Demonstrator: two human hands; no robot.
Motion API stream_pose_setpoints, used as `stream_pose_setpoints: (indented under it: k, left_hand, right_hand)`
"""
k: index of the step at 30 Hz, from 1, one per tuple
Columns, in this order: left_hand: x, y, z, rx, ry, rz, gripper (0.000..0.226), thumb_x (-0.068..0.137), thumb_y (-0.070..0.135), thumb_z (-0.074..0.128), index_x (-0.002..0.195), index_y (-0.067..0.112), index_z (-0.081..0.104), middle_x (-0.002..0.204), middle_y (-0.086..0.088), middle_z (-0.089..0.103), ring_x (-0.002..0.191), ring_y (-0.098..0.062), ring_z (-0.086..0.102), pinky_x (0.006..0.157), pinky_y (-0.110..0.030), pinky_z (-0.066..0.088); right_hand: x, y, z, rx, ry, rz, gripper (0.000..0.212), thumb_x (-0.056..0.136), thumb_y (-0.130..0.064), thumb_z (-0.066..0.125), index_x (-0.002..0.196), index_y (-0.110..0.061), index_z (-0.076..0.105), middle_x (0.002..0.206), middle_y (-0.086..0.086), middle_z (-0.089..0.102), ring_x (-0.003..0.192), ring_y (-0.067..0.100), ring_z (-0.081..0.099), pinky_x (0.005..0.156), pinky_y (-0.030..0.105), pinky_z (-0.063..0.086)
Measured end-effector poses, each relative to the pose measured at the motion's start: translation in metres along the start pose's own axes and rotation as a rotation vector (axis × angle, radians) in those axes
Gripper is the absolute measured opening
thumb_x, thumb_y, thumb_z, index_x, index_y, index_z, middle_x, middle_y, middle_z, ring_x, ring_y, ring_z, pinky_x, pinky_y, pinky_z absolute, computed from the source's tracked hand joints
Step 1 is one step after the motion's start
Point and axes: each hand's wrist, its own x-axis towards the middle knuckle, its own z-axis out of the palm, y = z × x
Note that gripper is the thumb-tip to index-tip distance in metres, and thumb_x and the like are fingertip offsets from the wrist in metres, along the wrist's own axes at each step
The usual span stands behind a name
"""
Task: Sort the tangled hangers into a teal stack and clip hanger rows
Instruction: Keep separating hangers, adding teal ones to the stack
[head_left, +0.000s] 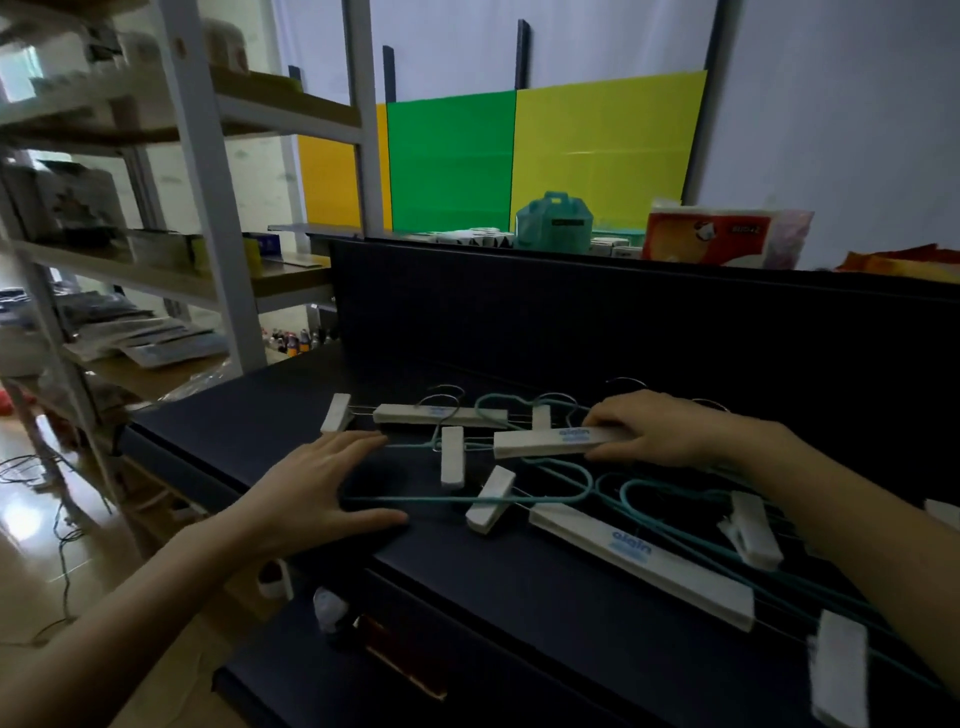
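Nearest to me, at about five o'clock, a white clip (840, 675) lies blurred at the edge of the dark table (519, 623). Just beyond it a long white clip hanger bar (641, 564) with blue lettering runs diagonally from four o'clock toward the centre, crossed by thin teal hangers (571, 496) whose wires loop over and under it in a tangle. Another white clip (752, 527) sits at three o'clock, beside my right forearm.

At nine o'clock my left hand (322, 488) lies flat on the table, fingers spread and released, gripping nothing; its fingertips are near the end of a teal wire, though I cannot tell whether they touch it. Two short white clips (452, 456) and (491, 499) rest in the centre, one upright in the frame, the other tilted.

Farther out, at one o'clock, my right hand (660, 428) is closed around the end of a second lettered white bar (550, 441), thumb below, fingers on top. Behind it, at twelve o'clock, a third white bar (439, 414) lies with metal hooks (441, 402) curling above it.

Beyond the table's raised back stands a teal container (555, 223), then green and yellow panels (519, 156); shelving (156, 208) fills ten o'clock.
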Motion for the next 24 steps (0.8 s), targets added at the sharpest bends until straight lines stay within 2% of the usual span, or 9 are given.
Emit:
stream_pose_setpoints:
  k: [4,9,12,19,24]
  left_hand:
    - [0.011,-0.015,0.002,-0.043,-0.039,0.057,0.125,0.036,0.1,0.017,0.142,0.035,0.018,0.148,0.01,0.026,0.13,-0.007,0.032,0.105,-0.028,0.033]
    - [0.023,-0.028,0.006,-0.06,0.031,0.173,0.116,0.044,0.098,0.023,0.139,0.032,0.029,0.133,0.014,0.036,0.117,-0.001,0.037,0.098,-0.02,0.036]
    - [0.026,-0.031,0.005,-0.115,0.076,0.216,0.113,0.044,0.097,0.028,0.135,0.032,0.034,0.122,0.021,0.035,0.112,0.0,0.04,0.096,-0.02,0.04]
    - [0.029,-0.03,0.0,-0.124,0.213,0.335,0.103,0.051,0.092,0.036,0.133,0.029,0.037,0.115,0.024,0.032,0.106,0.004,0.037,0.085,-0.015,0.038]
    - [0.035,-0.031,-0.011,-0.162,0.296,0.355,0.105,0.05,0.093,0.035,0.132,0.027,0.041,0.111,0.022,0.037,0.105,0.0,0.039,0.088,-0.024,0.042]
  right_hand:
    - [0.0,-0.004,-0.003,-0.005,0.058,0.033,0.035,0.089,-0.043,0.054,0.119,-0.026,0.052,0.112,-0.008,0.053,0.098,0.011,0.051,0.088,0.031,0.045]
    - [-0.004,-0.012,-0.012,-0.074,0.206,0.109,0.037,0.088,-0.043,0.056,0.122,-0.03,0.05,0.115,-0.011,0.051,0.102,0.012,0.051,0.083,0.03,0.045]
    - [-0.014,-0.011,-0.02,0.017,0.328,0.169,0.037,0.087,-0.044,0.057,0.121,-0.029,0.051,0.115,-0.009,0.053,0.1,0.013,0.051,0.084,0.035,0.046]
    - [-0.044,-0.009,-0.031,0.168,0.655,0.292,0.04,0.082,-0.044,0.06,0.117,-0.024,0.057,0.106,-0.011,0.053,0.1,0.017,0.054,0.087,0.045,0.047]
    - [-0.07,-0.016,-0.033,0.21,0.741,0.361,0.039,0.083,-0.042,0.061,0.117,-0.023,0.058,0.106,-0.007,0.055,0.101,0.018,0.055,0.089,0.043,0.047]
